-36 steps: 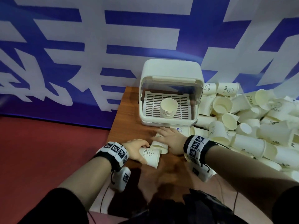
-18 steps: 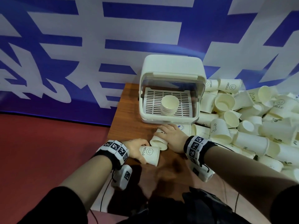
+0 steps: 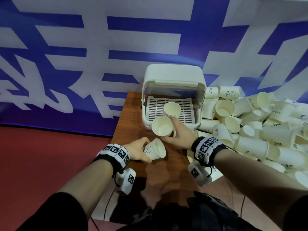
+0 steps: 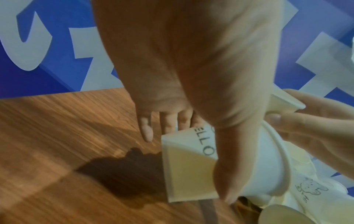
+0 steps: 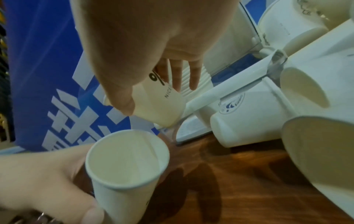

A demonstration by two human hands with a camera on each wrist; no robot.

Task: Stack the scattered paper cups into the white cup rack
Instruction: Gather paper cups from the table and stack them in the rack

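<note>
Now my right hand (image 3: 179, 136) grips one paper cup (image 3: 162, 126) just before the white cup rack (image 3: 173, 77), my left hand (image 3: 136, 151) grips another (image 3: 155, 151), and I should seat each squarely into the rack's stack (image 3: 171, 110).

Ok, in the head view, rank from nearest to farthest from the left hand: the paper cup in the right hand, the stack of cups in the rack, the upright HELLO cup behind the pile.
1. Paper cup in the right hand, just up-right.
2. Stack of cups, inside the white rack.
3. HELLO cup, right of the rack, at the back.
</note>
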